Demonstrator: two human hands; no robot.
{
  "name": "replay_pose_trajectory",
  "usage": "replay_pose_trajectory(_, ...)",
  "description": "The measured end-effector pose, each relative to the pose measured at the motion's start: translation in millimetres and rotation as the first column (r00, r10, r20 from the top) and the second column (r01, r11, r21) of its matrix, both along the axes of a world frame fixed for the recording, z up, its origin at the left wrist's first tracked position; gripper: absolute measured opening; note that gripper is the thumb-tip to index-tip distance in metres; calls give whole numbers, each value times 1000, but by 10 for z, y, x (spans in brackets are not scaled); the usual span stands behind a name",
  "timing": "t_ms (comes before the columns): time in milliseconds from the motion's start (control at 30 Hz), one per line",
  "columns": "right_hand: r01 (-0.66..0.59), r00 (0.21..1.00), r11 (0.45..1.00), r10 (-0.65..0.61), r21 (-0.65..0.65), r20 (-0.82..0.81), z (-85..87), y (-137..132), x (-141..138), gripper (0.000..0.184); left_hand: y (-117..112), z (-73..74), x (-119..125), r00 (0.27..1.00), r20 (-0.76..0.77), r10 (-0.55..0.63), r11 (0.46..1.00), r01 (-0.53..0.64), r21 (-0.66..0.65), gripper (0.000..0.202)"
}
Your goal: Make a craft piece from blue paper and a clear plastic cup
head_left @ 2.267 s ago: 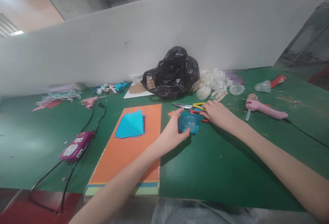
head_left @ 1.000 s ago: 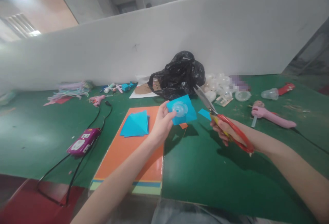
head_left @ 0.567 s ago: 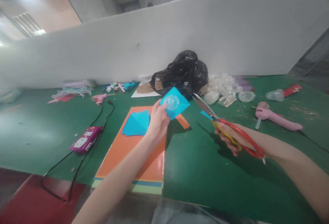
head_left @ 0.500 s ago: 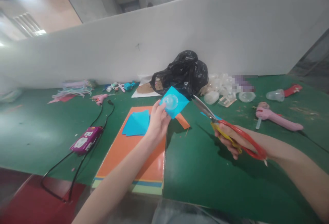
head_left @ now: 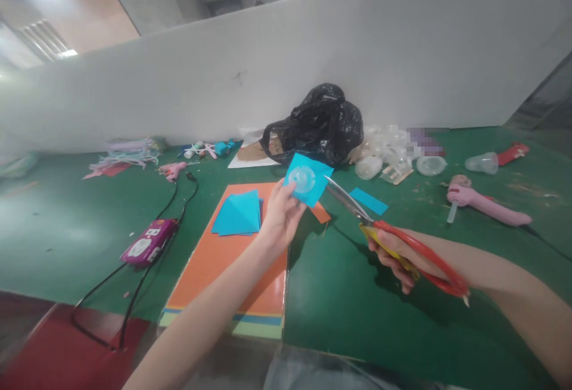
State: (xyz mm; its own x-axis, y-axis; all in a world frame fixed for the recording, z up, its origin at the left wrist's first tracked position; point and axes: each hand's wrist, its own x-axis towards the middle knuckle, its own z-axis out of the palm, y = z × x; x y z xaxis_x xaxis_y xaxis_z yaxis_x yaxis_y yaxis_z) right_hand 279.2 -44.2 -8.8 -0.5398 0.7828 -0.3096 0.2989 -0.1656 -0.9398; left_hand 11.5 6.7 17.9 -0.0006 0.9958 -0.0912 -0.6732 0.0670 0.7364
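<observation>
The left hand (head_left: 279,217) is up above the green table (head_left: 357,318), and its fingers pinch a small blue paper (head_left: 319,169) with a clear round cup (head_left: 301,179) pressed on the front of it. The right hand (head_left: 395,253) is closed on the red and yellow handles of the scissors (head_left: 367,223), and the tip of the blades is right at the edge of the blue paper. Under the left hand lies a big orange sheet (head_left: 223,271) with a pile of blue squares (head_left: 238,213) on it, a black bag (head_left: 319,124) sits behind, and a pink glue gun (head_left: 485,205) lies off to the right.
</observation>
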Motion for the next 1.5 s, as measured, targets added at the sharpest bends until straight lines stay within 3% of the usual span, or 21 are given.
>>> replay_pose_trajectory(133, 17, 1000, 997, -18, -71, -3, 35, 0, -46, 60, -7, -10, 8, 998, -37, -53, 999, 53, 12, 35)
replay_pose_trajectory(400, 32, 999, 996, -33, -83, -11, 79, -3, -110, 61, -39, -65, 55, 992, -61, -114, 993, 113, -19, 39)
replay_pose_trajectory(733, 51, 999, 994, -51, -95, -3, 158, -10, -147, 59, -29, -118, 69, 992, -75, -99, 995, 100, 13, 41)
replay_pose_trajectory(1100, 36, 999, 999, -35, -19, 41, 163, 8, -143, 56, -59, -82, 94, 993, -55, -104, 994, 105, 27, 44)
replay_pose_trajectory(1500, 168, 985, 978, -163, -122, 51, 168, 36, -190, 59, -27, -121, 78, 990, -73, -124, 990, 128, 53, 33)
